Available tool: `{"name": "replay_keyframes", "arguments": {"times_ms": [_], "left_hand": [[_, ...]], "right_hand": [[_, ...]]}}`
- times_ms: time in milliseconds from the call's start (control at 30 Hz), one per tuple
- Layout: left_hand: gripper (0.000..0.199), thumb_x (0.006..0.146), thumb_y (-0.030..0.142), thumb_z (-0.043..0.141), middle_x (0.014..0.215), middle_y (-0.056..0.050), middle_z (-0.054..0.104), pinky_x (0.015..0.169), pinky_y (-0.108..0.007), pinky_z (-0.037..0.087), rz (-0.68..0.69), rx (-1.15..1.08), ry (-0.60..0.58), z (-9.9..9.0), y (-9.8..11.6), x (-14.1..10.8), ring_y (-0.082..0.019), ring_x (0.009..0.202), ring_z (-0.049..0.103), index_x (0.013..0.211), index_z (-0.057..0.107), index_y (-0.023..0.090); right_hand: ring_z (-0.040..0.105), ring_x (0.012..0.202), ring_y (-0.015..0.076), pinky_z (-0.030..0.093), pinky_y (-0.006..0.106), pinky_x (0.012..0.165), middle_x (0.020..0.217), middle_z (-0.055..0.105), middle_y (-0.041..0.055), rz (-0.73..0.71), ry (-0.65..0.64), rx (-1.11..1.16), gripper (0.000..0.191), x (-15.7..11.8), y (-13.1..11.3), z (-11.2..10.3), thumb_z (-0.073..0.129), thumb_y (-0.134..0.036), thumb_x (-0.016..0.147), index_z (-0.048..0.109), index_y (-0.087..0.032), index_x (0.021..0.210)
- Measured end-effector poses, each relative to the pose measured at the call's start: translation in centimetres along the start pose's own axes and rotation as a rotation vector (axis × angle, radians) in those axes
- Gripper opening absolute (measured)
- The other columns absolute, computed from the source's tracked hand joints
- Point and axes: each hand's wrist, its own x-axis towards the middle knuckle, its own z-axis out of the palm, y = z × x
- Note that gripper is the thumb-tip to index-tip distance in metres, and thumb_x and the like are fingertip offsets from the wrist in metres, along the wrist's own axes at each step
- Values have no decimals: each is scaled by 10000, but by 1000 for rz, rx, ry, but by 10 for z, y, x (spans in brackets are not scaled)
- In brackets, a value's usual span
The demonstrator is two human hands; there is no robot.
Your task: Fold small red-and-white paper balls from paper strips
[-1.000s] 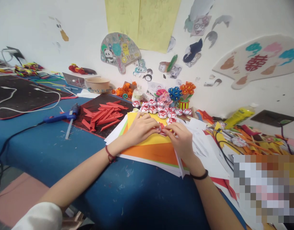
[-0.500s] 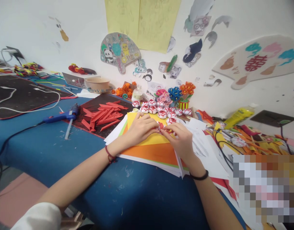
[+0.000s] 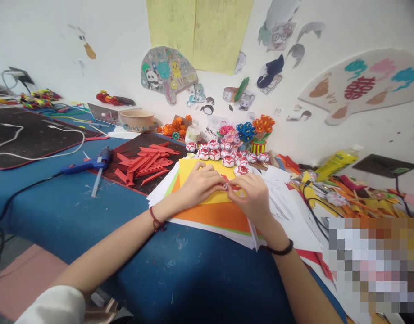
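Between the fingertips of both hands is a small red and white paper piece (image 3: 225,182), partly hidden by the fingers. My left hand (image 3: 202,183) pinches it from the left, and my right hand (image 3: 251,194) pinches it from the right. Both hands are over yellow paper (image 3: 188,173), which lies on an orange sheet (image 3: 223,218) and other sheets. Just beyond the fingers stand several red and white paper flowers (image 3: 228,159). Folded red paper strips (image 3: 144,164) are heaped on a dark mat (image 3: 124,148) to the left.
A blue glue gun (image 3: 88,165) with a black cord lies left of the strips. Farther back are a round bowl (image 3: 137,119) and bunches of craft flowers (image 3: 246,132). At right are loose white papers (image 3: 294,216), colored scraps and a yellow bottle (image 3: 338,162).
The fingers have shifted slightly around the small piece, and my right hand's fingertips have moved a little. More red shows between the hands. The surrounding objects look the same.
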Motion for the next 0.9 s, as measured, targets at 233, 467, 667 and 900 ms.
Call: {"name": "replay_keyframes", "arguments": {"times_ms": [233, 467, 667, 900], "left_hand": [[283, 998, 368, 443, 905, -23, 707, 847, -353, 281, -10, -85, -27, -2, -4, 0, -168, 874, 517, 974, 688, 228], [250, 975, 304, 460, 841, -38, 690, 848, -369, 295, -98, -36, 17, -4, 8, 2, -183, 872, 519, 922, 684, 205], [151, 907, 254, 545, 822, -6, 698, 881, -390, 280, -138, -16, 73, -9, 13, 3, -187, 901, 522, 871, 686, 218], [149, 886, 256, 573, 864, -2, 737, 907, -440, 243, -45, -35, -52, -22, 10, 5, -212, 905, 489, 846, 716, 255]], "right_hand": [[562, 660, 160, 382, 317, 667, 693, 662, -3, 10, -7, 55, 91, 1, 1, 0, 587, -153, 811, 617, -207, 745], [569, 685, 162, 383, 324, 690, 743, 678, 3, 42, 18, -12, 76, -1, -3, 3, 579, -170, 838, 625, -204, 788], [604, 741, 176, 414, 334, 711, 792, 697, 28, -53, -21, 55, 102, 0, -3, -1, 562, -172, 874, 634, -204, 809], [605, 762, 195, 442, 347, 682, 831, 700, 54, -66, -136, 224, 157, 0, -3, -6, 525, -157, 891, 668, -209, 848]]}}
